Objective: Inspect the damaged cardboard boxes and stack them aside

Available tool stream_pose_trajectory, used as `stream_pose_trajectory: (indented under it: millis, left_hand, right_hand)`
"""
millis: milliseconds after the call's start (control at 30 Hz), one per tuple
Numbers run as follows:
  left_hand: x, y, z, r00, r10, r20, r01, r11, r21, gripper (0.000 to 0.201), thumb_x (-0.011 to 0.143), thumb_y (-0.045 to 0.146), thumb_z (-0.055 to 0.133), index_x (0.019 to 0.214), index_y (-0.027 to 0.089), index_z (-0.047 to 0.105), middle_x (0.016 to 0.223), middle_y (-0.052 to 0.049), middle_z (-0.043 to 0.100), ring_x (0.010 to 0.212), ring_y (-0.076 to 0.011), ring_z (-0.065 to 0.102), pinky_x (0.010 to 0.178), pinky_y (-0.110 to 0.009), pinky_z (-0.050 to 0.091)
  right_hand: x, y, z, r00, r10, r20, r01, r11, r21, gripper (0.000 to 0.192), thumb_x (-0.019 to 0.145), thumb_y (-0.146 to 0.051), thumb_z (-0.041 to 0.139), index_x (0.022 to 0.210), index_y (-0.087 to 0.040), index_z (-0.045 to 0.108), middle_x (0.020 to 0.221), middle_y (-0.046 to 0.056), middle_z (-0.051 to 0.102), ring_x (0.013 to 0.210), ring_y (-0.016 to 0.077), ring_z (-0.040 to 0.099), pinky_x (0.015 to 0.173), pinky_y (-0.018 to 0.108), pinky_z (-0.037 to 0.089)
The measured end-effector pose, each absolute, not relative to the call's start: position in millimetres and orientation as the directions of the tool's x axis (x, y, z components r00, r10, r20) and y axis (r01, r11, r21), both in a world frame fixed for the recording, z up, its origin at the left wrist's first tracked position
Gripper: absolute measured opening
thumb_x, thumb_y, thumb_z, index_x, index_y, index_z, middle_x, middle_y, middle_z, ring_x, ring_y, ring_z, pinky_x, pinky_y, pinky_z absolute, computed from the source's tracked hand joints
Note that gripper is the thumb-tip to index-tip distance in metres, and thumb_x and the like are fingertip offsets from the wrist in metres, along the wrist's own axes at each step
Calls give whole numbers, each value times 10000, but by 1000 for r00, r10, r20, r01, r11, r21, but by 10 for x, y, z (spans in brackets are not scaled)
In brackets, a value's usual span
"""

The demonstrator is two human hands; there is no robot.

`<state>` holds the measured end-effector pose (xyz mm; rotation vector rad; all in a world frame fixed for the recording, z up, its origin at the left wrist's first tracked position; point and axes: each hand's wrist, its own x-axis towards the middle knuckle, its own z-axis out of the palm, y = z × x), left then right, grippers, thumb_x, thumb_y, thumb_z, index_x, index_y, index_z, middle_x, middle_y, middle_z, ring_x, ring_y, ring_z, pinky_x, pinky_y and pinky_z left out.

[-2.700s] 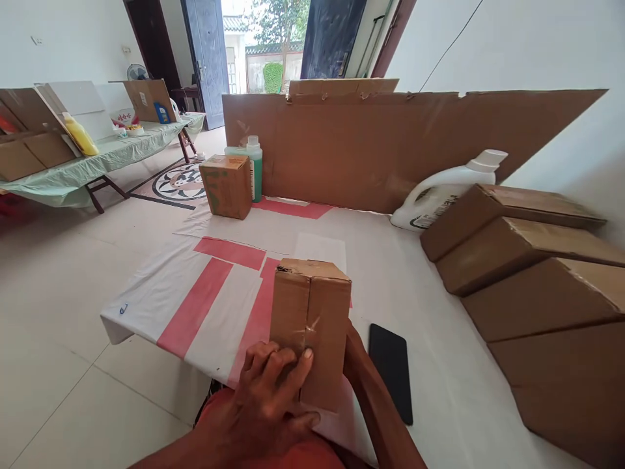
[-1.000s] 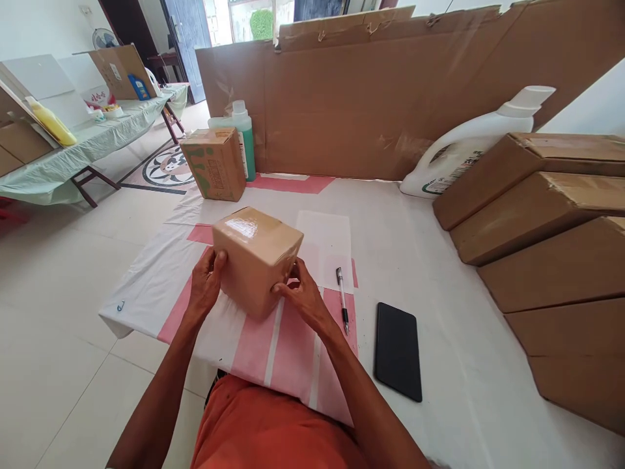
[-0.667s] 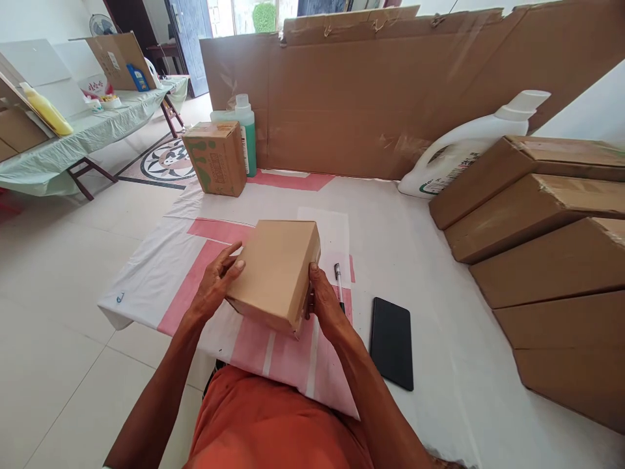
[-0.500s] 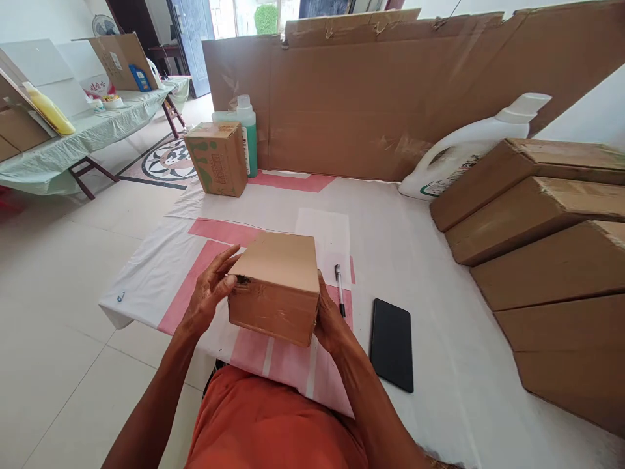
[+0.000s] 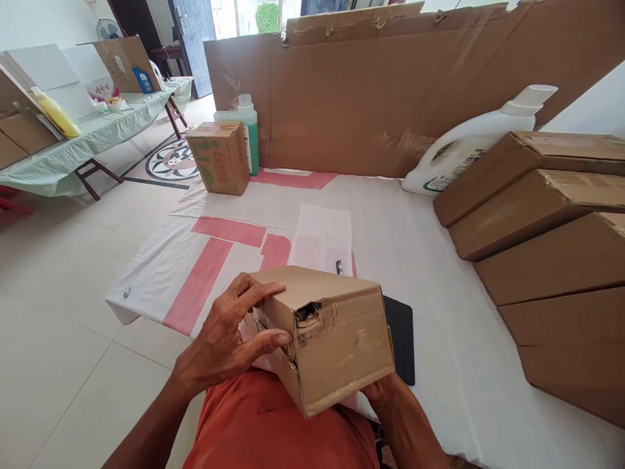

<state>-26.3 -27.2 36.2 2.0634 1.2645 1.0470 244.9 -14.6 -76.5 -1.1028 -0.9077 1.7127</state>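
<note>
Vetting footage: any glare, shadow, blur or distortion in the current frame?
Head view, glare: background doorway looks blown out. Head view, shadow: torn hole in the held cardboard carton goes dark inside. Head view, focus: that carton looks fairly sharp. Head view, distortion: carton stack at right looks stretched, likely wide-angle.

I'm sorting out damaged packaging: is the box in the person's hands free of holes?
No, the box has a ragged hole at an upper corner, near the left hand.
</note>
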Motion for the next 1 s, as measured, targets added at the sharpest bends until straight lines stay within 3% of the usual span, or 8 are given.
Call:
stream_pose_trajectory:
  millis: [133,267,433,533,667,833,900,1000]
  left_hand:
    - [-125,-304,114,82,868,490,572,-443,690,364,993,571,725,1144,241,738,1181,-102,659,1122,-268,651,957,-410,564]
    - [-66,-325,-32,-39,922,385,479,-321,817,376,1028,607,637,1127,245,656,1343,-128,684,1284,-325,653,1045,-474,537]
    - [-34,-375,-32,-118,950,290,398,-223,890,518,989,672,652,1276,242,621,1275,-125,716,1162,-312,691,983,-454,546]
    - [15,-403,3,-117,952,283,376,-221,900,516,1013,662,615,1313,244,612,1247,-113,714,1134,-299,686,960,-433,544]
    - [87,-359,34,-151,951,270,354,-204,913,632,957,743,639,1336,241,581,1147,-85,698,1026,-282,674,870,-391,552]
    - [-66,-24,-100,-217,953,211,150,-181,972,434,1026,579,554,1279,230,614,1252,-94,704,1173,-296,662,981,-400,537]
    - [-184,126,-172,-180,960,213,81,-202,976,418,984,526,540,1250,218,633,1288,-103,707,1244,-321,648,1041,-431,529]
    - [-282,253,-207,-43,977,207,29,-206,978,474,906,509,548,1250,205,667,1282,-111,725,1237,-349,667,1050,-470,539]
  right_hand:
    - [2514,-25,-483,-247,878,-409,-346,-474,-810,576,879,-830,668,958,-274,798,719,61,770,533,227,640,457,345,533]
    - [2383,61,-227,-336,856,-392,-287,-490,-823,632,872,-844,675,849,-213,700,627,9,629,465,127,503,420,241,375]
    - [2288,34,-165,-313,904,-292,-129,-344,-930,618,890,-853,629,942,-238,641,713,0,598,653,198,622,481,267,438]
    - [2289,-15,-172,-286,929,-233,-30,-251,-967,689,912,-867,560,1144,-225,655,821,42,649,799,248,649,554,317,503]
    - [2191,-120,-170,-321,904,-284,82,-272,-959,789,908,-812,634,1386,-192,541,879,61,706,797,263,676,576,348,526]
    - [2181,-261,-114,-420,863,-281,184,-222,-958,647,870,-667,801,1344,-260,635,1026,84,785,837,262,720,644,361,557]
    - [2325,-249,-38,-343,911,-229,165,-182,-969,574,864,-689,797,1243,-266,717,912,69,783,753,257,715,589,352,543]
    - [2571,-116,121,46,997,-57,179,-65,-982,465,905,-708,745,1085,-280,766,829,54,752,681,232,676,592,352,538]
